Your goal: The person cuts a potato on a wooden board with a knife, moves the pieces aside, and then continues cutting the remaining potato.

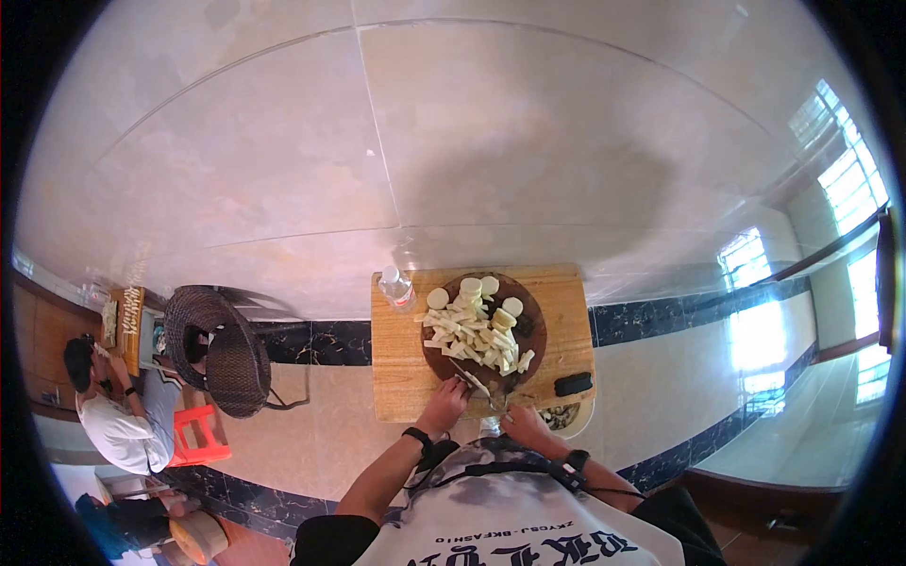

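Observation:
A round dark chopping board (pixel 435 357) carries a heap of pale cut sticks (pixel 462 325), with several thick round pale pieces (pixel 512 307) at its back and right. At the board's near edge, my left hand (pixel 445 406) has its fingers closed; what they hold, if anything, is too small to make out. My right hand (pixel 527 424) is to its right, closed around what looks like a knife (pixel 470 376), whose thin blade slants up and left past my left fingertips. The handle is hidden in my grip.
The board rests on a small wooden table (pixel 396 351) against the tiled wall. On it stand a clear bottle (pixel 397 288) and a black oblong object (pixel 573 384). Below its near right edge is a pale basin (pixel 578 422). To the left are a wicker chair (pixel 238 370), an orange stool (pixel 199 436) and a seated person (pixel 123 424).

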Demonstrator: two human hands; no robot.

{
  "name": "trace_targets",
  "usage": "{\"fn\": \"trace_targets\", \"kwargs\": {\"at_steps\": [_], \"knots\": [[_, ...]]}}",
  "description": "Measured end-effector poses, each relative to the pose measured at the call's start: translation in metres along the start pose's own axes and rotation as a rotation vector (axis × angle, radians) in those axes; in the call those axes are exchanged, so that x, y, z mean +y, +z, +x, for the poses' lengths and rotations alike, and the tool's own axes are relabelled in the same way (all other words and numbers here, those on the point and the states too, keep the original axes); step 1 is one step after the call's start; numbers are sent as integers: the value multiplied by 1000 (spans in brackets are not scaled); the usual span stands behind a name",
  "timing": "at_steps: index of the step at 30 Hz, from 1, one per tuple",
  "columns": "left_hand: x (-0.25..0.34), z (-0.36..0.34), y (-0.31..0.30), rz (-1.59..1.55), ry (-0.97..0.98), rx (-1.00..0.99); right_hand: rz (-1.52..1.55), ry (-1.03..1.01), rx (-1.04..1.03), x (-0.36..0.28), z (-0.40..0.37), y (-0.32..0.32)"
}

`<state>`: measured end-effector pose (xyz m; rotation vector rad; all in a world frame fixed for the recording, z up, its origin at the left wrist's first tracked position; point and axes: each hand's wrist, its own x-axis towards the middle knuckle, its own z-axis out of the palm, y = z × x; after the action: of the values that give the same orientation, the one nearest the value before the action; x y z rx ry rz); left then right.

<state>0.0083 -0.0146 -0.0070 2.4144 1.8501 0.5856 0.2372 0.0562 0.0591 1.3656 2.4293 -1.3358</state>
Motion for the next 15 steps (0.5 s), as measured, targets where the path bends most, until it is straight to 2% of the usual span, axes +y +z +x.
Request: {"fn": "trace_targets", "kwargs": {"at_steps": [6,9,15], "knots": [[5,-6,-11,-21,-41,-84,-13,-39,19,1,-3,4],[7,-3,-13,-6,-34,16,21,-14,-21,-4,-4,1],[9,-3,-10,-16,-58,0,27,-39,-39,-6,-3,-3]]}}
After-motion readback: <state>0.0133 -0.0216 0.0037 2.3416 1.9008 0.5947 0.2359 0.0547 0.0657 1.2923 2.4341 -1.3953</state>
